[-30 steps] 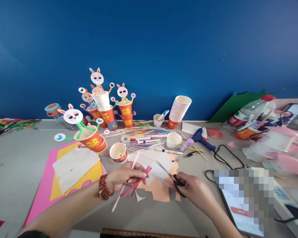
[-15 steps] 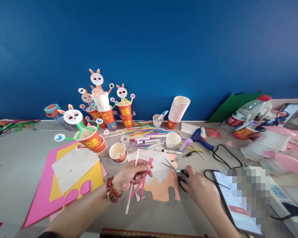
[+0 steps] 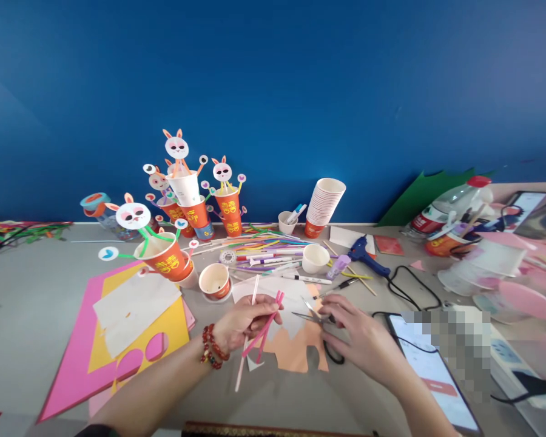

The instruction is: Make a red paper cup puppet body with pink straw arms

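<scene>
My left hand (image 3: 257,318), with a red bead bracelet at its wrist, is closed around thin pink stems (image 3: 273,321) that look like pipe cleaners, together with a longer, pale pink one (image 3: 240,370). The pink stems cross each other at a slant. Just to the right, my right hand (image 3: 352,328) grips black-handled scissors (image 3: 310,315). The blades stand apart and point left towards the pink stems, a short gap away. One black handle loop shows below the fingers. Beneath both hands lie cut orange paper (image 3: 293,355) and white paper (image 3: 264,286).
Rabbit-faced paper cups (image 3: 164,258) stand at the back left, near pink and yellow sheets (image 3: 73,358). Markers and coloured stems (image 3: 259,252) lie mid-table. Stacked cups (image 3: 325,203), a blue glue gun (image 3: 366,258), its black cord and a phone (image 3: 437,370) are to the right.
My right hand has raised the scissors slightly and turned them, its fingers shifting up around the handles. My left hand has moved slightly right, still holding the stems.
</scene>
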The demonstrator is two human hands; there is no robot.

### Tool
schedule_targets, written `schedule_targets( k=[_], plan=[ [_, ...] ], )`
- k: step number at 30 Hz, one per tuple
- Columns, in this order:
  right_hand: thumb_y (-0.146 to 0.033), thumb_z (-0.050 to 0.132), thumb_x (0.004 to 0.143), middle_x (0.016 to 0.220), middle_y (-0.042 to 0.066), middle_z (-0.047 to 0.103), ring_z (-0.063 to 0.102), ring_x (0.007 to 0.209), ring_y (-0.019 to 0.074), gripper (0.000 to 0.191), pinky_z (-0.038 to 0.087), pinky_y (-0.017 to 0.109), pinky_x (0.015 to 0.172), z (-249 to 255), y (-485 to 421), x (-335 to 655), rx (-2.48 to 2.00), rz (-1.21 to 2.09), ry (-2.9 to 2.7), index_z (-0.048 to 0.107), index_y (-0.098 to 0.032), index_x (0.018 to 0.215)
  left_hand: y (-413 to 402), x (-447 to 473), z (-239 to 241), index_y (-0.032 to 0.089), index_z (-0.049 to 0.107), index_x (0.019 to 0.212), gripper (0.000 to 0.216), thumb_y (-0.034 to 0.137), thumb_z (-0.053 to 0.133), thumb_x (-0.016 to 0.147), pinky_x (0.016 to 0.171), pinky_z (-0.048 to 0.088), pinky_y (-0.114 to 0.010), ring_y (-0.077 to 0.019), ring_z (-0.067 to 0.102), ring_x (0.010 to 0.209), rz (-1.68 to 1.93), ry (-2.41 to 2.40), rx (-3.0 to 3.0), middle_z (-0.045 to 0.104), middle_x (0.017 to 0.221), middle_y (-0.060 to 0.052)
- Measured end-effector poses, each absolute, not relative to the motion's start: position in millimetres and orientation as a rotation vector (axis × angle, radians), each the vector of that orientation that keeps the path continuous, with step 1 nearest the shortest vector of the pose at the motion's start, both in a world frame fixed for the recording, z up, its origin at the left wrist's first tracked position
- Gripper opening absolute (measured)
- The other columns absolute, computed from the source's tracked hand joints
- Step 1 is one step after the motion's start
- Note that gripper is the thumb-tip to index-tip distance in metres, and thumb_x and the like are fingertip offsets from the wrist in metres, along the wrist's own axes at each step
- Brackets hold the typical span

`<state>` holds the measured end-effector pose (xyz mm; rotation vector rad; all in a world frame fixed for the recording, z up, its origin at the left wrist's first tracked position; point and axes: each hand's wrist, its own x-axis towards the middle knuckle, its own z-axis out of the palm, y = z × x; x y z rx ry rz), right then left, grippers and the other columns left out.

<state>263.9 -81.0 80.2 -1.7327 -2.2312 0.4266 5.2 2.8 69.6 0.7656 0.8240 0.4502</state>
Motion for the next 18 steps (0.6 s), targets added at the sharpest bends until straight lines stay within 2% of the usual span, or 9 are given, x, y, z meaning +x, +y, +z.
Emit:
schedule_targets(
  k=[2,4,6,8,10,14,16,18],
  plan=[
    [-0.023,0.059,0.088,0.127,0.009,0.06,0.062,0.112,0.0236,0.029,0.053,0.033,0.088,89,-78,241,-1.515,0.329,-2.256,0.061,-0.026,0.118,2,8,66,0.013,0.064,0.075,0.031,0.04,0.079,0.07,0.037,0.002,-0.022,-0.0003,0.02,0.035,0.431,0.81,0.77,0.057,0.053,0.005],
    [-0.019,0.061,0.087,0.125,0.008,0.062,0.062,0.109,0.0236,0.038,0.053,0.033,0.087,93,-74,216,-1.319,0.239,-2.375,0.06,-0.027,0.125,1,11,61,0.015,0.061,0.072,0.034,0.043,0.079,0.07,0.038,0.003,-0.022,-0.0014,0.018,0.035,0.408,0.806,0.774,0.041,0.043,0.01],
    [-0.013,0.06,0.086,0.118,0.007,0.066,0.063,0.099,0.023,0.027,0.053,0.032,0.08,93,-68,197,-1.23,0.128,-2.478,0.067,-0.027,0.109,0,13,56,0.016,0.058,0.07,0.037,0.047,0.079,0.069,0.039,0.005,-0.022,-0.0022,0.017,0.036,0.39,0.806,0.775,0.033,0.041,0.012],
    [-0.012,0.06,0.087,0.109,0.006,0.068,0.062,0.092,0.0219,0.015,0.051,0.031,0.076,90,-61,187,-1.167,0.039,-2.55,0.068,-0.024,0.089,-1,13,51,0.017,0.056,0.069,0.039,0.048,0.079,0.068,0.04,0.006,-0.022,-0.0023,0.016,0.037,0.364,0.799,0.774,0.031,0.041,0.013],
    [-0.013,0.058,0.09,0.1,0.006,0.068,0.061,0.088,0.0202,0.016,0.05,0.031,0.077,86,-57,183,-1.085,-0.008,-2.576,0.066,-0.022,0.08,-2,11,48,0.017,0.054,0.067,0.04,0.048,0.079,0.067,0.04,0.006,-0.022,-0.0021,0.014,0.036,0.334,0.788,0.773,0.029,0.041,0.013],
    [-0.014,0.052,0.096,0.081,0.003,0.066,0.059,0.081,0.0173,0.024,0.048,0.029,0.075,82,-53,184,-0.957,0.038,-2.5,0.066,-0.022,0.078,-6,10,48,0.018,0.051,0.066,0.044,0.052,0.078,0.068,0.04,0.007,-0.022,-0.0022,0.014,0.036,0.333,0.79,0.8,0.028,0.041,0.013],
    [-0.015,0.051,0.096,0.081,0.003,0.067,0.059,0.079,0.017,0.024,0.048,0.028,0.072,83,-53,185,-0.957,0.201,-2.346,0.068,-0.022,0.081,-10,10,51,0.018,0.053,0.072,0.044,0.057,0.073,0.072,0.04,0.009,-0.021,-0.0032,0.018,0.036,0.382,0.801,0.828,0.031,0.043,0.012],
    [-0.021,0.056,0.095,0.082,0.004,0.067,0.059,0.076,0.0162,0.017,0.048,0.027,0.069,83,-53,185,-1.004,0.48,-2.089,0.069,-0.021,0.085,-14,10,55,0.019,0.055,0.081,0.045,0.063,0.061,0.082,0.041,0.013,-0.02,-0.0049,0.025,0.038,0.475,0.838,0.886,0.037,0.047,0.01]
  ],
)
